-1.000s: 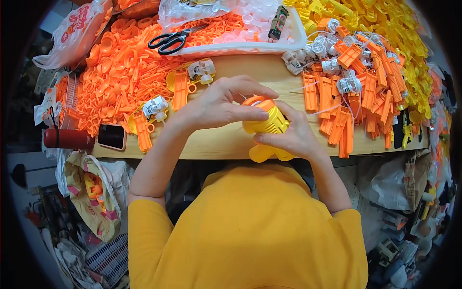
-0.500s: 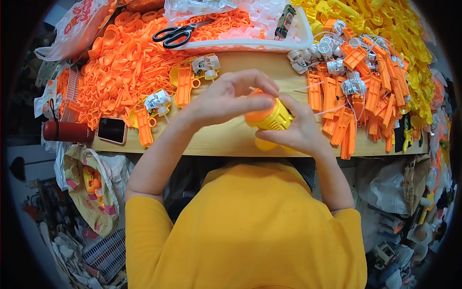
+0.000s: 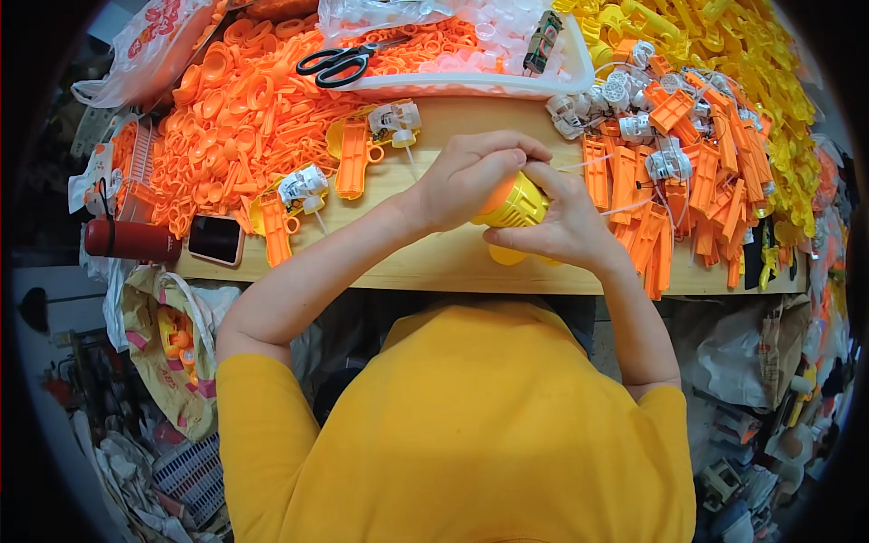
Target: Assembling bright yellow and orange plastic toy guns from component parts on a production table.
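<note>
Between my hands, above the middle of the table, is a yellow ribbed plastic casing (image 3: 522,204) with an orange piece (image 3: 496,197) at its left end. My right hand (image 3: 579,224) wraps round the casing from the right. My left hand (image 3: 471,176) is closed over the orange end, and its fingers hide most of that piece. Flat yellow rounded parts (image 3: 507,256) show just below the casing. Left of my hands lie two part-built units, each an orange strip (image 3: 351,161) and another orange strip (image 3: 276,231) with a white motor unit and yellow backing.
Loose orange parts (image 3: 222,127) heap at the left, with a phone (image 3: 215,241) and a red flask (image 3: 131,241) below. Black scissors (image 3: 337,65) lie on a white tray (image 3: 453,88) of small parts. Orange strips with white motor units (image 3: 670,163) and yellow parts (image 3: 760,100) pile at the right.
My left hand has closed down over the orange end, its fingers now meeting my right hand's. My left elbow has swung outward. The whole view has shifted slightly.
</note>
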### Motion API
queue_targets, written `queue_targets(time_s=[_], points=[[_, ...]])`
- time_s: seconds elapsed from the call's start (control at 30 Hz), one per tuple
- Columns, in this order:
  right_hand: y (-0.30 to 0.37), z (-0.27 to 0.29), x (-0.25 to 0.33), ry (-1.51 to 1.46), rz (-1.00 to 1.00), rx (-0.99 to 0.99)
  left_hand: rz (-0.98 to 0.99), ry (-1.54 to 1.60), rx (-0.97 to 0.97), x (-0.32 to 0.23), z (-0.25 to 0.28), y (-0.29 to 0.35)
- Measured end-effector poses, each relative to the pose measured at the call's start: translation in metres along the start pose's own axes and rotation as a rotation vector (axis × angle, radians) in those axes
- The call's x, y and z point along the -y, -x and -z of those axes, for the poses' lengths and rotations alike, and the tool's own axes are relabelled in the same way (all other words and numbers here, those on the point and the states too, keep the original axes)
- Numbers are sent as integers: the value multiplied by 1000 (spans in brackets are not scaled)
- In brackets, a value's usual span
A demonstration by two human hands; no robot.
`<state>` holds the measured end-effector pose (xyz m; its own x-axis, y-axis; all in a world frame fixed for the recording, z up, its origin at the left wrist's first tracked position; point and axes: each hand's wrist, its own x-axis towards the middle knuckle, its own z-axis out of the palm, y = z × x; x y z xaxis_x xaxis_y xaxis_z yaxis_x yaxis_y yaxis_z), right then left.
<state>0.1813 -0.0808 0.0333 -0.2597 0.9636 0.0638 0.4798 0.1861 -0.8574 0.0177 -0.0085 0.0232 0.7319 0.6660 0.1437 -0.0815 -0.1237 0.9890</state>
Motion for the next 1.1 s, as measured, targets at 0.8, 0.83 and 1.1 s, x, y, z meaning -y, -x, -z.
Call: queue_targets(time_s=[0.8,0.83,1.1], points=[[26,0,-4,227,447,-128,-665,-482,174,-9,-17,20],[26,0,-7,213,452,-134,-646,-487,168,-10,-18,18],[18,8,-10,161,460,-113,-575,-491,184,-14,-16,8]])
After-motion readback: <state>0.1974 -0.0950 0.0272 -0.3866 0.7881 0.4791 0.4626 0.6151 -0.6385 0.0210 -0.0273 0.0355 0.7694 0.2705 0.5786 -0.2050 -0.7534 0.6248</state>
